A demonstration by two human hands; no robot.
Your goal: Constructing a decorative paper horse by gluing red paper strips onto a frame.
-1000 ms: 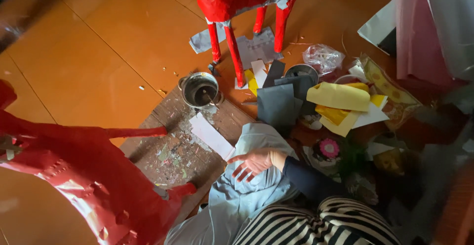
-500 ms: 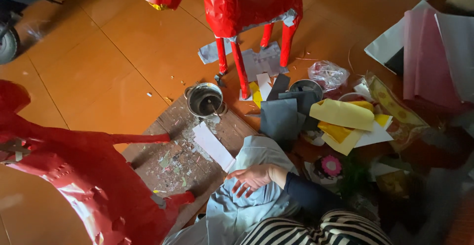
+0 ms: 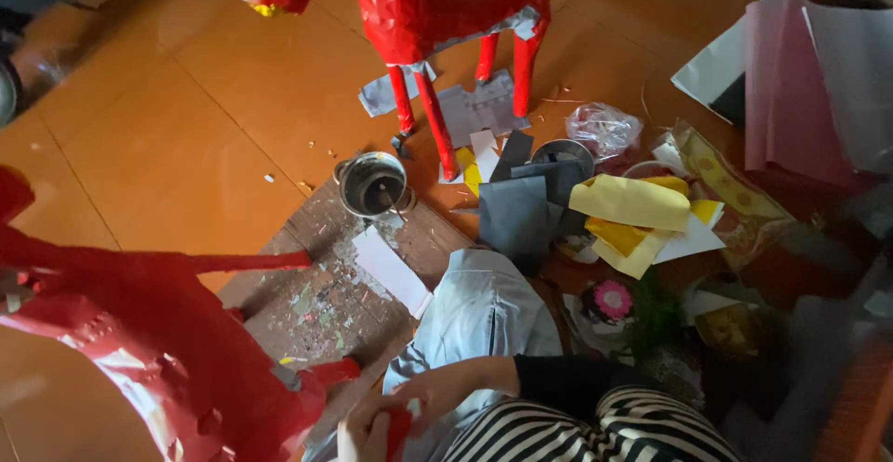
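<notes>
At the bottom edge my left hand [image 3: 361,436] and my right hand [image 3: 439,393] meet over my lap. Both close on a small red paper piece [image 3: 400,430] held between them. My right arm wears a black sleeve, and my knee in pale jeans [image 3: 484,313] lies just beyond the hands. A large red paper animal figure [image 3: 139,350] stands at my left, one of its legs close to my left hand. A second red paper figure [image 3: 446,6] stands on thin red legs at the top.
A worn wooden board [image 3: 326,294] with paper scraps lies on the orange floor, with a small metal pot [image 3: 374,183] at its far end. Grey, yellow and white paper sheets [image 3: 623,211], pink sheets [image 3: 791,99], a clear plastic bag [image 3: 603,129] and a pink flower [image 3: 612,299] clutter the right.
My right hand has left my knee and drawn back toward my body. My left hand has come into view, and both now hold a red paper piece. The view has tilted upward slightly.
</notes>
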